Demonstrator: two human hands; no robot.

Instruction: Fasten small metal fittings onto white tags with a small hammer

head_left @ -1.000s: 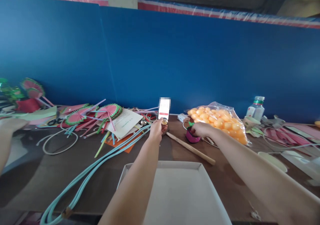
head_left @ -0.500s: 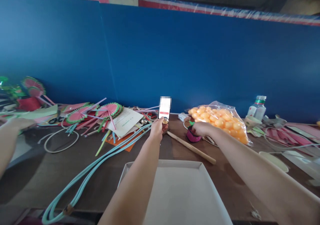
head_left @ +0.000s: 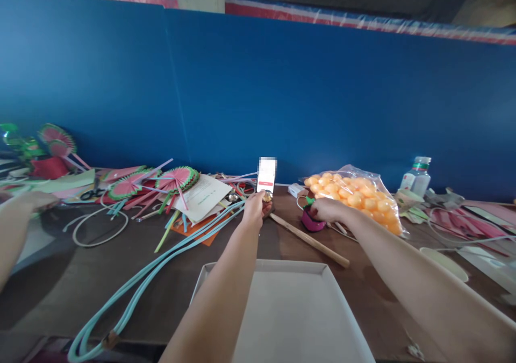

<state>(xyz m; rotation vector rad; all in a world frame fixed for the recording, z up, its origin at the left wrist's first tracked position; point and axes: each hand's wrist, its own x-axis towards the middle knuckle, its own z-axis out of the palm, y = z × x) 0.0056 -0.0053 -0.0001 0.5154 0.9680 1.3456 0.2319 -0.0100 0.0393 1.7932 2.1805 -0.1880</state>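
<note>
Reaching out to 12 o'clock, left hand (head_left: pixel 256 208) has its fingers (head_left: pixel 261 198) pinched shut on a small gold piece (head_left: pixel 266 196) at the foot of the phone (head_left: pixel 266 173). Phone stands upright against the blue partition (head_left: pixel 322 99), probably so its screen faces the person. Right hand (head_left: pixel 328 209), at 1 o'clock, is curled closed over a magenta piece (head_left: pixel 311 222) with a green bit on top, seemingly pinning it to the counter (head_left: pixel 100 277). Wooden stick (head_left: pixel 308 239) lies between the hands, running toward 4 o'clock. White tray (head_left: pixel 290 309) at 6 o'clock, under the forearms, likely kept within easy reach. Bag of orange balls (head_left: pixel 357 193) just beyond the right hand, 2 o'clock. Teal tubes (head_left: pixel 153 274) at 8 o'clock, paper fans (head_left: pixel 175 179) at 10. Another person's hand (head_left: pixel 28 200) at 9 o'clock.
</note>
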